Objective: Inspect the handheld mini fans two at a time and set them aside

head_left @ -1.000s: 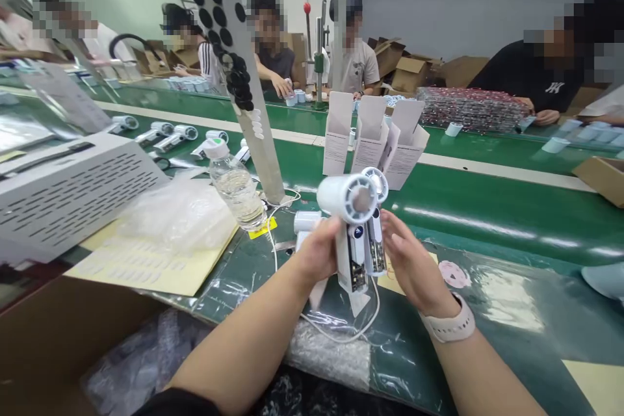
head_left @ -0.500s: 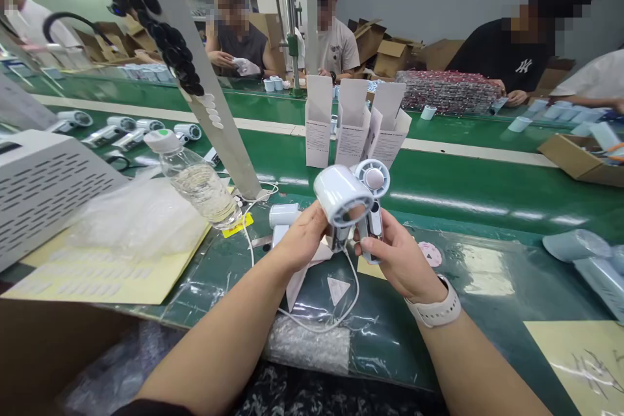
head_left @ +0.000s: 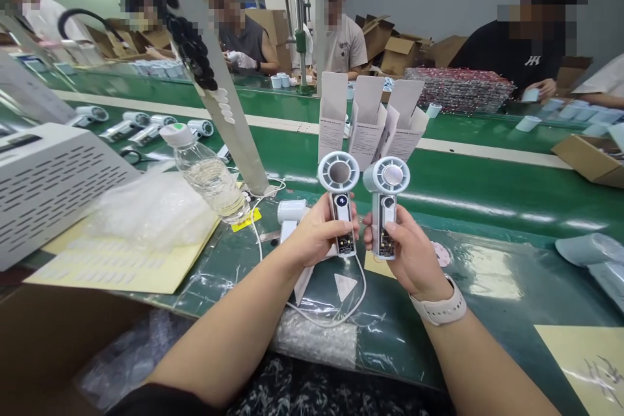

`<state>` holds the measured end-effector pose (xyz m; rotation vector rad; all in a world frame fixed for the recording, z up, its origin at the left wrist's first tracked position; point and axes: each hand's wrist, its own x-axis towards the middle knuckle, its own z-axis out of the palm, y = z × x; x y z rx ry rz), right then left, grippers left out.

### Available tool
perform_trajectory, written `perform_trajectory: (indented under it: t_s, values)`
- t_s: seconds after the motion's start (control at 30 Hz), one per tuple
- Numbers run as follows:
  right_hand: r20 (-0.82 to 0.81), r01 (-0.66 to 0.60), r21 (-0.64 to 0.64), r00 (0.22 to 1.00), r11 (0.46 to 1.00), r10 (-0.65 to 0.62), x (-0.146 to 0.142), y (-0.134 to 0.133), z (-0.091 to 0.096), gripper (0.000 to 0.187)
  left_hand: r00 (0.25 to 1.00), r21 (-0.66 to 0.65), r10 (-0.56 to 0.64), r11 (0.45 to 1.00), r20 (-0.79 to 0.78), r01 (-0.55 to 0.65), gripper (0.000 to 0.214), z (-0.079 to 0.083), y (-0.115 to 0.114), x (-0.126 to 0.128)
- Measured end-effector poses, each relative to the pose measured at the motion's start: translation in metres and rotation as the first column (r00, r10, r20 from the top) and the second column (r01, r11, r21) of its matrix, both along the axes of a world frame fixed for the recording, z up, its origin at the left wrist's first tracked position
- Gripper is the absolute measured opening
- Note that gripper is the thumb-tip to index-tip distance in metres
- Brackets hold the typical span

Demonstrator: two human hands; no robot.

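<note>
My left hand (head_left: 314,237) is closed round the handle of a white hand-held fan (head_left: 339,190), held upright with its round head on top and a small lit display on the handle. A white cable (head_left: 341,312) hangs from this fan's base down to the table. My right hand (head_left: 407,253), with a pale wristwatch, grips a second white fan (head_left: 386,198) upright beside the first. Both fans face me, side by side, a little apart. A third fan (head_left: 288,216) lies on the table just left of my left hand.
A water bottle (head_left: 207,175) leans on a slanted metal post (head_left: 229,110) at left, beside plastic bags and yellow label sheets (head_left: 112,266). Open white cartons (head_left: 368,123) stand behind the fans. More fans lie on the green belt (head_left: 487,195). Several people work across it.
The two fans, earlier bunched together and tilted between my hands, are now separated and held upright, one in each hand, facing me.
</note>
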<state>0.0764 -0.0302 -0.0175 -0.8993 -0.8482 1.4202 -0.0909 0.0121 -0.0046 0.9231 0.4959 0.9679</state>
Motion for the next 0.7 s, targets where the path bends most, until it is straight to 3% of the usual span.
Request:
perform_trajectory:
  t_s: [0.2, 0.47, 0.7]
  values:
    - [0.083, -0.030, 0.058, 0.996, 0.998, 0.025, -0.0001, -0.0032, 0.0013, 0.034, 0.998, 0.060, -0.056, 0.997, 0.000, 0.056, 0.046, 0.0033, -0.0015, 0.0002]
    - [0.043, 0.009, 0.039, 0.999, 0.999, -0.010, -0.0003, -0.0032, 0.0013, 0.036, 0.994, 0.087, -0.111, 0.990, -0.021, 0.113, 0.041, 0.0023, -0.0007, -0.0010]
    - [0.048, -0.025, 0.058, 0.999, 0.998, 0.022, -0.0029, -0.0052, 0.0032, 0.041, 0.995, 0.102, -0.082, 0.991, -0.060, 0.088, 0.041, 0.0009, -0.0020, -0.0015]
